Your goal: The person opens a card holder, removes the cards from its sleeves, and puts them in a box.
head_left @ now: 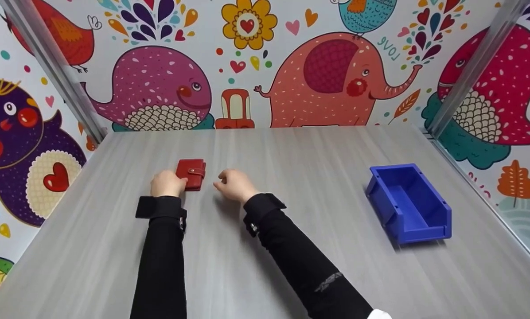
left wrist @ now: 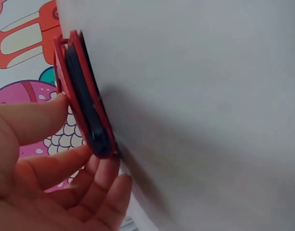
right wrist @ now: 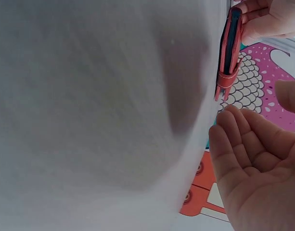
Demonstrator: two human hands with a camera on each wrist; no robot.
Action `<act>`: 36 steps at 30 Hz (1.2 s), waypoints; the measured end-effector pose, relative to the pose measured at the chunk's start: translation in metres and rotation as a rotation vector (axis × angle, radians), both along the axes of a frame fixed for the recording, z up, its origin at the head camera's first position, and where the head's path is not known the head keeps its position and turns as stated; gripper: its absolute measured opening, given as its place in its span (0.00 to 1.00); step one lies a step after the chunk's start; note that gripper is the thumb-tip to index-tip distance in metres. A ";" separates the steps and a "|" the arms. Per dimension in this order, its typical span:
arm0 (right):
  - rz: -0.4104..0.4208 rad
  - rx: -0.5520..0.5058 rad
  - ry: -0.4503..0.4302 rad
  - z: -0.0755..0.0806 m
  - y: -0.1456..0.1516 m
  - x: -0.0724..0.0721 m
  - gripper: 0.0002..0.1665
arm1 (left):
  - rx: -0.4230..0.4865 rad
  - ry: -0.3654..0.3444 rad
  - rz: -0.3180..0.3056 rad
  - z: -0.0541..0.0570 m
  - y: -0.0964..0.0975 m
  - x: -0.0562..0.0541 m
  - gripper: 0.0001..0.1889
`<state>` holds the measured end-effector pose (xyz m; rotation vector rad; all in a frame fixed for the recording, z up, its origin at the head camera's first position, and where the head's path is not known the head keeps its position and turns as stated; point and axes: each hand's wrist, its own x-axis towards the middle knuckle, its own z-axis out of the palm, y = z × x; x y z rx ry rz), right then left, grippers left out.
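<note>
A small red wallet (head_left: 191, 174) with a snap strap is at the left part of the table. My left hand (head_left: 166, 183) holds it by its left edge, thumb on the top cover and fingertips at the lower edge, as the left wrist view shows. Seen from the side there, the wallet (left wrist: 84, 96) is folded, with a dark inside between red covers. To the right of the wallet, apart from it, my right hand (head_left: 235, 185) has nothing in it. In the right wrist view the fingers (right wrist: 243, 144) of that hand are loosely bent, with the thumb away from them.
A blue open-fronted plastic bin (head_left: 409, 204) stands on the right side of the grey wood-grain table (head_left: 291, 155). Walls printed with cartoon animals (head_left: 327, 79) and metal posts (head_left: 56, 66) border the table at the back and sides.
</note>
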<state>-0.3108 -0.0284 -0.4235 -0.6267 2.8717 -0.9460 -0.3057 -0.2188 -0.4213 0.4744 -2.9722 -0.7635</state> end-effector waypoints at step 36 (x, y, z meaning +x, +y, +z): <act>0.009 -0.022 -0.066 0.000 -0.002 -0.002 0.21 | 0.186 -0.026 0.031 0.004 -0.002 -0.010 0.19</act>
